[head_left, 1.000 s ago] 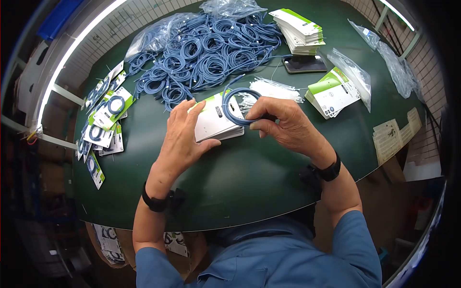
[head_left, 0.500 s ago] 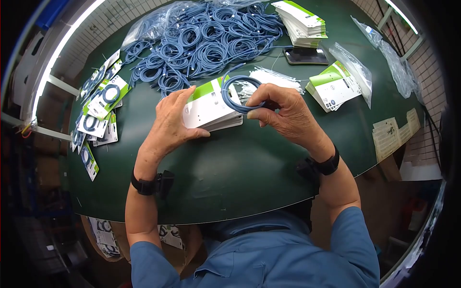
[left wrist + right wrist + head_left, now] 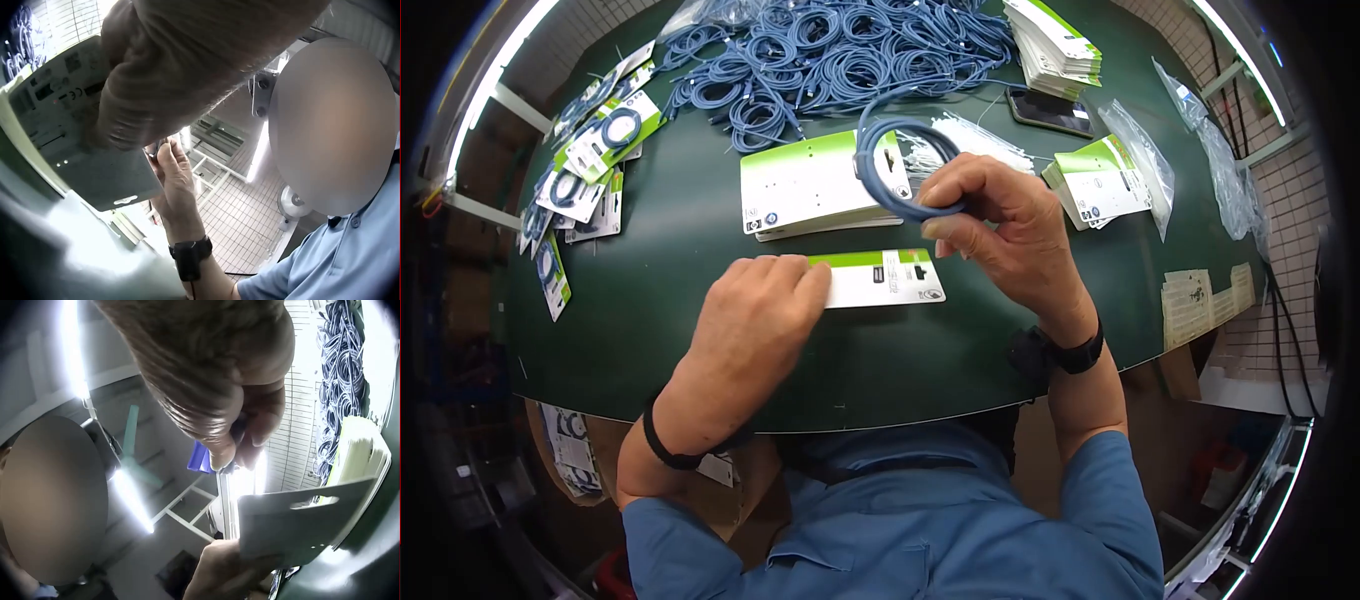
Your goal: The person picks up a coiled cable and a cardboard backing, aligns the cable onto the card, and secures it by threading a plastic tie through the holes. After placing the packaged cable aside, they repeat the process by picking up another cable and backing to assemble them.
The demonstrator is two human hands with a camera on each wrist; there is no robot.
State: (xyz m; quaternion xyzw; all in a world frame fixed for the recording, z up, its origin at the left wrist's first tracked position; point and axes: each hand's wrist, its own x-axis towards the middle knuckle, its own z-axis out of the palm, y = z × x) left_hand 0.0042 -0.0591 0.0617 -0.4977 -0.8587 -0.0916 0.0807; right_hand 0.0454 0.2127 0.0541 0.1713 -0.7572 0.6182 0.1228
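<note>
Blue cable [image 3: 890, 201] in round loops

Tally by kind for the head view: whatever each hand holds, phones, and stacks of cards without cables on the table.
Cable coil in the right hand: 1
Card in the left hand: 1
Phone: 1
Centre card stack, back card stack, right card stack: 3
Total: 6

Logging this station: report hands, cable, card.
Left hand grips green-white backing card. Right hand pinches coiled blue cable. No obstruction visible between them.
</note>
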